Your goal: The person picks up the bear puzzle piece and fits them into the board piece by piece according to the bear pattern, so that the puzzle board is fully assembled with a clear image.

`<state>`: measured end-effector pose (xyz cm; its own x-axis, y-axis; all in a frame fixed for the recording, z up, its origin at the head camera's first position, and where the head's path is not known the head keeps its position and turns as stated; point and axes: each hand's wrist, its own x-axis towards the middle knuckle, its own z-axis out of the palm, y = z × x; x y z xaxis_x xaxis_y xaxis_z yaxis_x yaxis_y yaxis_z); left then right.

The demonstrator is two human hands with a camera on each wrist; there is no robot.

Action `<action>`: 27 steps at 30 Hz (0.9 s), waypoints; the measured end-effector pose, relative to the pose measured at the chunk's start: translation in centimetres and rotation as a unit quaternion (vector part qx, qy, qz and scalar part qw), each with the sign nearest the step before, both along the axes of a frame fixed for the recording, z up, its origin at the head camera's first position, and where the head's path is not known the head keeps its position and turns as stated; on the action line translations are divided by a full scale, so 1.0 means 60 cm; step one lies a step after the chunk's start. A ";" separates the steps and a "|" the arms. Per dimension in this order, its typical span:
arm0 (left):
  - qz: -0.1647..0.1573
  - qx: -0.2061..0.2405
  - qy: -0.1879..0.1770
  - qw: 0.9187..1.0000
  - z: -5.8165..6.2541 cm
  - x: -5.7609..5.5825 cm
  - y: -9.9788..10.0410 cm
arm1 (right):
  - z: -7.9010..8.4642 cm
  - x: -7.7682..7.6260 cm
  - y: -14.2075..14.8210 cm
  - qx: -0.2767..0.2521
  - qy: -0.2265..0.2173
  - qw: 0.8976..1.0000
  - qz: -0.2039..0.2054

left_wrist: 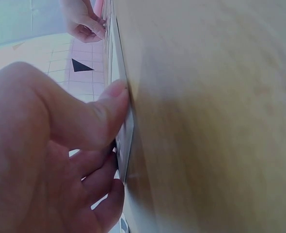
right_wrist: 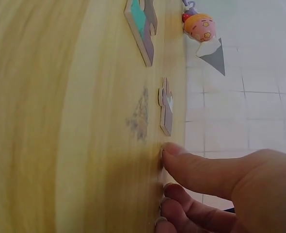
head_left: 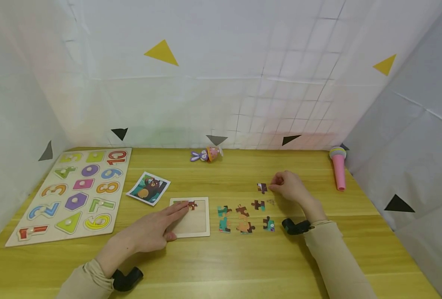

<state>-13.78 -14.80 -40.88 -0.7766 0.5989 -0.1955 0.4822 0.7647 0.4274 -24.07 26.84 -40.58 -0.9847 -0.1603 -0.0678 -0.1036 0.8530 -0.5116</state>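
My left hand (head_left: 150, 230) lies over the left side of a square wooden puzzle tray (head_left: 207, 220), its extended fingers on puzzle pieces (head_left: 192, 205) in the upper left corner. In the left wrist view, the thumb (left_wrist: 104, 119) rests along the tray's edge. Over on the right, my right hand (head_left: 290, 187) touches the tabletop with fingers bent, beside a dark brown and white puzzle piece (head_left: 262, 188). A small gap shows between the thumb tip and that piece (right_wrist: 166, 109) in the right wrist view. Several loose bear-picture pieces (head_left: 242, 211) lie between tray and right hand.
A bear picture card (head_left: 148, 188) lies behind the left hand, beside a number-and-shape board (head_left: 106, 222). Near the back wall are a small bunny-and-cupcake toy (head_left: 207, 154) and, far right, a pink toy microphone (head_left: 339, 168). White sheeting (head_left: 221, 104) encloses the table.
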 end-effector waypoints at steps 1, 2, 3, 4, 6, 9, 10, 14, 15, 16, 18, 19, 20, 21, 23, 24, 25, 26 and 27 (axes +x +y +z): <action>0.000 -0.001 0.000 1.000 0.000 0.000 0.000 | 0.000 0.000 0.000 0.000 0.000 1.000 0.000; 0.001 -0.001 0.000 1.000 0.000 0.000 0.000 | 0.000 0.000 0.000 0.001 0.000 1.000 0.000; 0.001 -0.002 0.000 1.000 -0.001 -0.001 0.000 | 0.000 0.000 -0.001 0.002 0.000 1.000 0.001; 0.001 -0.002 -0.001 1.000 -0.001 -0.001 0.000 | 0.000 0.000 -0.001 0.004 0.000 1.000 0.002; 0.001 -0.003 -0.002 1.000 -0.001 -0.001 -0.001 | 0.001 -0.001 -0.002 0.006 0.000 1.000 0.006; 0.000 -0.005 -0.002 1.000 -0.001 -0.001 -0.001 | 0.002 0.000 -0.005 0.007 -0.001 1.000 0.013; -0.001 -0.005 0.000 1.000 -0.001 -0.001 -0.001 | 0.002 0.000 -0.006 0.005 -0.002 1.000 0.015; -0.004 -0.005 0.007 1.000 -0.002 0.000 -0.001 | 0.002 0.002 -0.009 -0.006 -0.008 1.000 0.020; -0.005 -0.004 0.008 1.000 -0.003 0.000 -0.001 | 0.002 0.002 -0.010 -0.010 -0.008 1.000 0.023; -0.006 -0.004 0.010 1.000 -0.003 0.000 -0.001 | 0.002 0.002 -0.011 -0.014 -0.009 1.000 0.025; -0.008 -0.004 0.014 1.000 -0.003 0.000 -0.002 | 0.002 0.002 -0.011 -0.019 -0.010 0.999 0.029; -0.008 -0.003 0.015 1.000 -0.003 0.000 -0.002 | 0.002 0.002 -0.011 -0.024 -0.010 0.999 0.031; -0.008 -0.004 0.015 1.000 -0.003 0.000 -0.002 | 0.001 0.002 -0.012 -0.026 -0.010 0.999 0.031; -0.008 -0.004 0.014 1.000 -0.003 0.000 -0.002 | 0.001 0.002 -0.012 -0.028 -0.010 0.999 0.030; -0.006 -0.004 0.011 1.000 -0.003 0.000 -0.002 | 0.000 0.001 -0.013 -0.032 -0.010 0.999 0.029; -0.005 -0.004 0.009 1.000 -0.003 0.000 -0.002 | 0.000 0.001 -0.013 -0.033 -0.009 0.999 0.028; -0.004 -0.003 0.008 1.000 -0.002 0.000 -0.002 | -0.001 0.001 -0.013 -0.034 -0.009 0.999 0.027; -0.004 -0.004 0.006 1.000 -0.002 0.000 -0.001 | -0.001 0.001 -0.014 -0.035 -0.008 0.999 0.027; -0.004 -0.003 0.006 1.000 -0.001 0.000 -0.001 | -0.002 0.001 -0.014 -0.035 -0.007 0.999 0.027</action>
